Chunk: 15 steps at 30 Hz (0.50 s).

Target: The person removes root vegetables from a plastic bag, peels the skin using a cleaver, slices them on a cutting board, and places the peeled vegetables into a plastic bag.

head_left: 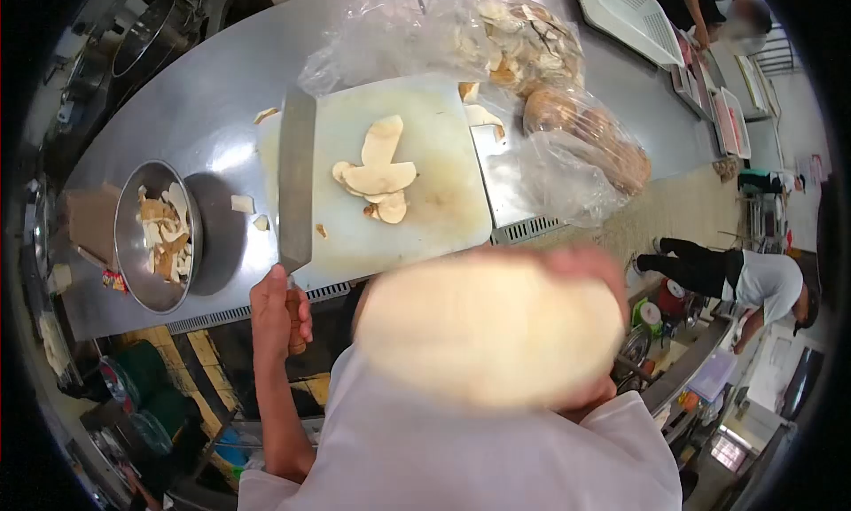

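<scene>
My left hand (277, 314) is closed round the wooden handle of a large cleaver (296, 183), its broad blade upright in view over the left side of the white cutting board (443, 236). My right hand (589, 270) holds a big pale oval piece (492, 329) close to the camera; the piece is blurred and hides most of the fingers. Several pale slices (383, 170) with bits of brown peel lie mid-board. To the left, a metal bowl (197, 236) contains peelings and offcuts.
Behind the board are a clear plastic bag (390, 41), a bag of peelings (532, 46) and bagged brown roots (598, 148). A white tray (625, 15) lies at the table's far edge. Cardboard (91, 223) is beside the bowl. Other people (767, 280) stand on the right.
</scene>
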{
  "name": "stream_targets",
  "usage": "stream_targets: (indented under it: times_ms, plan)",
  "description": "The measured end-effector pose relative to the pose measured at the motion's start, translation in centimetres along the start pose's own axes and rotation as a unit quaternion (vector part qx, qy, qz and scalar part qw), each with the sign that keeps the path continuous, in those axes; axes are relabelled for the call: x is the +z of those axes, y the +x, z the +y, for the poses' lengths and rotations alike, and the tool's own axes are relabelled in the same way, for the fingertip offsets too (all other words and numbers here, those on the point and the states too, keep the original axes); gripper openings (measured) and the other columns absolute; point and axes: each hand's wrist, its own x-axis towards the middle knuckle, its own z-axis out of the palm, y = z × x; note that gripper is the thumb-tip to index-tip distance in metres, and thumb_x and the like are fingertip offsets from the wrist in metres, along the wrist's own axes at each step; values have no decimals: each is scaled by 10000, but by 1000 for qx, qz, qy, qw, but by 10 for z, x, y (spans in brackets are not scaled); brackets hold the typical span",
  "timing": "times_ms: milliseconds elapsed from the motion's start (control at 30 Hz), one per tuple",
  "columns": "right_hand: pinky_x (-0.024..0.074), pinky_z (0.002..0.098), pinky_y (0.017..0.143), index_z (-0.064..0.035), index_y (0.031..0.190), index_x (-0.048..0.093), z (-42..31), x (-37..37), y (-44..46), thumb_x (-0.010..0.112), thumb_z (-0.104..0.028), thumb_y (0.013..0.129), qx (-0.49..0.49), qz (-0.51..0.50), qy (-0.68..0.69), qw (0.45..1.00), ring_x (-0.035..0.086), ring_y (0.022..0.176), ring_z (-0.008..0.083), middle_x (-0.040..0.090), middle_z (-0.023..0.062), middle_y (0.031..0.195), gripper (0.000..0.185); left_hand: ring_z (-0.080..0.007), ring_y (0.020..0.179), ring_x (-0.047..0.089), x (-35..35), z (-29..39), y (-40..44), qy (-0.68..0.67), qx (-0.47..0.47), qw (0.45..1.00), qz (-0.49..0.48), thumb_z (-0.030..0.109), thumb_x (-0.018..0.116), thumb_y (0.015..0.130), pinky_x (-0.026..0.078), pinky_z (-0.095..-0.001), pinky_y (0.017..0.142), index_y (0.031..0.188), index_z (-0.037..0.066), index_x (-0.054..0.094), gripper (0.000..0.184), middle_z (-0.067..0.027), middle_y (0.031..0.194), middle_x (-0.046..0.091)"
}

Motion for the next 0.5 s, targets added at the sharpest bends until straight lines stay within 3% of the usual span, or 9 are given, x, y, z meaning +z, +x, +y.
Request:
stream_targets:
  times_ms: [67,133,167,233,267,333,400,433,500]
  plan:
    - [495,468,1062,-89,1400,551,-28,20,-3,793,-210,830,-36,-100,160,981,585,1290,402,563,291,1391,630,-130,369,481,-10,0,1,-24,0,1000,-8,489,426,1099,431,-290,335,949,60,507,461,-45,570,498]
    - [498,488,1070,-119,1387,587,-64,20,10,716,-200,946,-55,-149,241,958,581,1307,451,546,345,1420,467,-138,361,476,-13,2,3,-7,18,1000,-21,492,424,1098,428,-295,333,884,61,485,485,-52,563,497]
    - [367,529,1159,0,1442,499,-86,3,30,678,-283,913,123,-263,213,933,482,1365,503,557,350,1401,626,-140,359,474,-12,5,3,-4,24,1000,-20,492,425,1098,426,-297,332,861,62,476,494,-54,561,497]
    - [236,569,1248,118,1497,411,-93,-14,29,640,-366,881,293,-365,175,866,384,1423,555,568,355,1382,816,-146,347,468,-9,6,2,3,29,1000,-9,550,437,1075,415,-307,313,766,64,472,577,-49,532,479]
    - [232,565,1252,138,1450,462,-83,-17,13,638,-385,852,245,-345,185,887,379,1434,541,539,355,1415,813,-151,334,463,-8,7,2,9,34,999,2,607,449,1052,403,-318,293,670,66,468,663,-44,504,462]
    - [229,561,1255,157,1404,513,-87,-14,16,637,-404,824,196,-325,193,905,374,1444,526,511,355,1449,816,-153,332,460,-7,8,0,7,38,999,1,605,452,1052,402,-321,292,660,65,470,667,-46,502,462]
    - [216,557,1259,155,1440,468,-98,-18,30,618,-409,834,300,-380,174,857,351,1463,513,449,349,1506,841,-154,330,457,-6,10,-4,7,40,999,0,603,455,1052,401,-323,291,649,65,472,672,-47,500,463]
    - [211,556,1260,155,1452,454,-101,-16,33,612,-410,838,333,-397,166,839,343,1470,508,428,348,1524,849,-147,345,465,-6,13,-7,4,39,999,-9,551,442,1074,409,-307,313,753,59,481,588,-50,530,481]
    - [234,570,1248,70,1473,460,-89,-9,20,532,-448,906,324,-322,277,845,371,1456,502,405,338,1546,772,-140,360,472,-7,11,-9,2,39,999,-18,499,430,1095,418,-291,335,856,53,490,509,-54,560,499]
